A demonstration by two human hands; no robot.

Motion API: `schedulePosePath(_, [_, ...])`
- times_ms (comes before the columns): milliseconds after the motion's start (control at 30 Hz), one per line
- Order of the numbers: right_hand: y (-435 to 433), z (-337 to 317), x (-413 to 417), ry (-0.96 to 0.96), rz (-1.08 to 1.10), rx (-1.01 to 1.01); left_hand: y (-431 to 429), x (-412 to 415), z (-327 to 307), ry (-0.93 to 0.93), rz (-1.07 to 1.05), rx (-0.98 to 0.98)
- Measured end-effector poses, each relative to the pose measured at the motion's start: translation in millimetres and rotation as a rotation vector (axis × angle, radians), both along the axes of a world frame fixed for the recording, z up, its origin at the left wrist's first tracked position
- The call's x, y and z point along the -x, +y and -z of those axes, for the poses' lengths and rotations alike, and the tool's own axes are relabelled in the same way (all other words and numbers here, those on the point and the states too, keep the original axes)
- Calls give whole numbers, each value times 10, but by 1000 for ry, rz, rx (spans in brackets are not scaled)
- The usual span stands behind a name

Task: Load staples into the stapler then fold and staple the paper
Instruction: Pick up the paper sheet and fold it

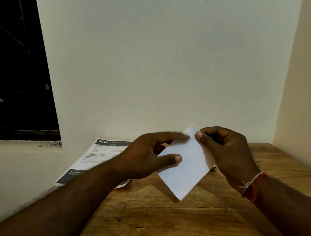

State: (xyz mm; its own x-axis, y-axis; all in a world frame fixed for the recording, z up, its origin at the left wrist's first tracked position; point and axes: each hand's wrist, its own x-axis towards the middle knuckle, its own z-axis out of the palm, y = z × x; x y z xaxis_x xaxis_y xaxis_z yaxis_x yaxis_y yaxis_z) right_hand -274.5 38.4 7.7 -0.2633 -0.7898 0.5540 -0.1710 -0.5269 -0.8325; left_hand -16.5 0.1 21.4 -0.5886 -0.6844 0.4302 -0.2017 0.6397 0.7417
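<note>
A folded white paper (186, 166) is held up above the wooden table (161, 219), tilted with one corner pointing down. My left hand (147, 157) holds its left side, thumb on the front face and fingers behind and along the top edge. My right hand (229, 150) pinches the paper's upper right corner between thumb and fingers. A small metallic bit (213, 167) peeks out from behind the paper's right edge on the table; I cannot tell what it is. No stapler shows plainly.
A printed sheet (99, 158) with dark header bands lies at the table's back left, partly under my left forearm. White walls close in behind and on the right. A dark window (10, 75) with a sill is at the left.
</note>
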Motion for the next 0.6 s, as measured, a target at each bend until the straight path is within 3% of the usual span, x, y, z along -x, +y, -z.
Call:
schedulePosePath(133, [-3,11,-25,-56,-113,-124,-23,15,55,23,-16,-25])
schedulePosePath(233, [-74,-16,77,-71,-69,-177,-132,-34,72,194,-31,-153])
schedulePosePath(300, [-151,11,199,71,21,-219,-236,-83,71,346,-33,-265])
schedulePosePath(433, [-271,182,323,602,101,-367,-357,-148,69,569,16,-499])
schedulePosePath(533, [-357,369,281,654,113,-392,-409,-158,118,566,15,-541])
schedulePosePath(600, [-422,445,250,703,248,-372,-444,-146,162,547,1,-525])
